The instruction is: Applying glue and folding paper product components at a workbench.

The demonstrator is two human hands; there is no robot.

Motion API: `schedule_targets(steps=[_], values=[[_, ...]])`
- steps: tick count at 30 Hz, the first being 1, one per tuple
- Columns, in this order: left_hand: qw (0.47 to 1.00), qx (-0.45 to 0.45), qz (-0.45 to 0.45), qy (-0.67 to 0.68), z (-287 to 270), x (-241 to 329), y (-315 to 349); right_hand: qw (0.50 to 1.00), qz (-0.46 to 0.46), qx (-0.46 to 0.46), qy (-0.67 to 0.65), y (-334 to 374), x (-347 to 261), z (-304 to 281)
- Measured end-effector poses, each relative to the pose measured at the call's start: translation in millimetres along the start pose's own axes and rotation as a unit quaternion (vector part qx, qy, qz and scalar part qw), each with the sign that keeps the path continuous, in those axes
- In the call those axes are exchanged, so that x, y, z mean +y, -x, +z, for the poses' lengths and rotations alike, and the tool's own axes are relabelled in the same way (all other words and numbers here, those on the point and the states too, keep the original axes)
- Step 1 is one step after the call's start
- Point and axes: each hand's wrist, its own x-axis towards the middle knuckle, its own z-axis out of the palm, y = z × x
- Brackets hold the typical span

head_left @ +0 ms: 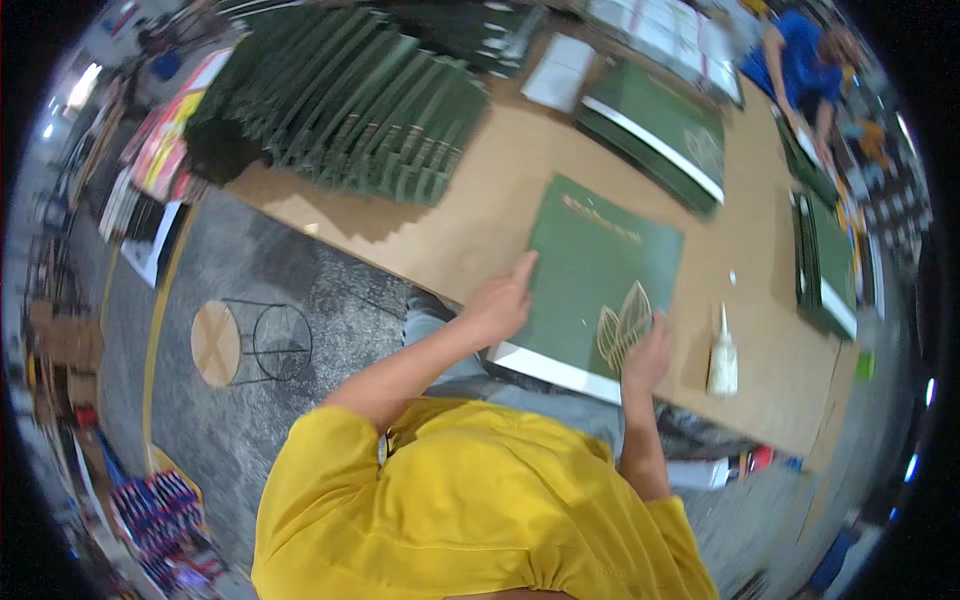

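A flat green folder [590,270] with a gold leaf design and a white strip along its near edge lies at the table's front edge. My left hand [500,303] holds its left edge, with the index finger stretched along the side. The right edge, beside the gold leaves, is gripped by my right hand [647,357], whose fingers are partly blurred. To the right of the folder stands a white squeeze bottle [722,362] with a narrow nozzle, upright and apart from both hands.
Many green folders [350,110] lie fanned out at the far left. Another stack of green folders [660,125] sits behind mine, beside a white sheet [558,72]. More folders [825,265] lie at right, near a co-worker in blue [800,60]. A round stool [217,344] stands on the floor.
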Motion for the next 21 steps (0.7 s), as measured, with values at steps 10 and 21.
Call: schedule_targets(steps=[10, 21], values=[[0.926, 0.211, 0.213, -0.228, 55.0, -24.8, -9.0, 0.996, -0.051, 0.021, 0.064, 1.3, -1.6, -12.3], [0.933, 0.102, 0.269, -0.216, 41.2, -29.8, -33.4, 0.994, -0.087, -0.022, 0.066, -17.0, 10.0, -7.0]])
